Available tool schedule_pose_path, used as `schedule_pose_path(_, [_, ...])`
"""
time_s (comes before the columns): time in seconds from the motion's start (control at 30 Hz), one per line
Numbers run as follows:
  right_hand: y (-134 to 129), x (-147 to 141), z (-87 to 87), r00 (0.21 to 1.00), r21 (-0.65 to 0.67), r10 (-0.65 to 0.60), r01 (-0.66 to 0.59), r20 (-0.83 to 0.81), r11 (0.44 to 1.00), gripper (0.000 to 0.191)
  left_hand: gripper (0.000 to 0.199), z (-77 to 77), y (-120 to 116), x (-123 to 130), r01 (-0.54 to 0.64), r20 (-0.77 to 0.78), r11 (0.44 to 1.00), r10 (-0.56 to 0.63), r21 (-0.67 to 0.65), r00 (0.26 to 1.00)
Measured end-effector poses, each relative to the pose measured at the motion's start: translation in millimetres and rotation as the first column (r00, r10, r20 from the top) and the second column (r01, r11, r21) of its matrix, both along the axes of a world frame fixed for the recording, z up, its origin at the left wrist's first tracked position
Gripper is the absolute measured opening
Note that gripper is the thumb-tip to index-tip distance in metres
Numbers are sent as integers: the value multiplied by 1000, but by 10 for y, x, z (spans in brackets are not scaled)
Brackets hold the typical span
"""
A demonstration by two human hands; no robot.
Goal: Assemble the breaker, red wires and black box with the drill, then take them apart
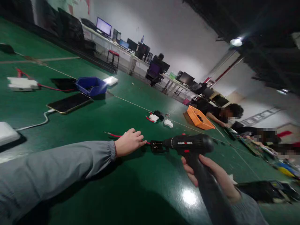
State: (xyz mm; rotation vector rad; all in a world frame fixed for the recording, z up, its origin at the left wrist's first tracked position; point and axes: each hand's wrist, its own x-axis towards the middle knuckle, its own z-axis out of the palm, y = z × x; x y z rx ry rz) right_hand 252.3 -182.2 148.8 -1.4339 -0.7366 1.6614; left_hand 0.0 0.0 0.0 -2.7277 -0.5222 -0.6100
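My right hand (222,175) is wrapped around the handle of a black cordless drill (189,143). Its chuck points left, and the tip meets or nearly meets a small black part (157,146) on the green table. A red cable (113,135) with a bare metal end runs under my left hand (130,142) to that part. The left fingers are closed over the cable, close to the part's left side. Beyond them lie a white block with red wires (153,117), a black piece (158,114) and a white piece (168,123).
On the left are a phone (70,103) on a white cord, a blue bin (91,86) and a white block (22,83) with red cable. An orange bin (199,118) stands at right, near a leaning person (217,114). A black object (264,190) lies at lower right.
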Motion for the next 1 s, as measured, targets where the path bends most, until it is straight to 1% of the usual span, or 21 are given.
schedule_pose_path(0.23, [10,-69,38,1000,7,-13,13,1,1000,45,27,-16,-10,-19,6,15,1000,-6,16,1000])
schedule_pose_path(0.6, [12,-124,92,1000,15,0,-1,14,1000,50,26,-13,-7,-18,16,41,1000,-16,22,999])
schedule_pose_path(0.83, [8,-83,57,1000,29,17,-17,13,999,51,26,-25,-2,-17,9,33,1000,-10,25,999])
schedule_pose_path(1.0, [14,-65,25,1000,-6,9,-9,-9,1000,50,27,-25,-5,-17,3,24,1000,-4,28,1000])
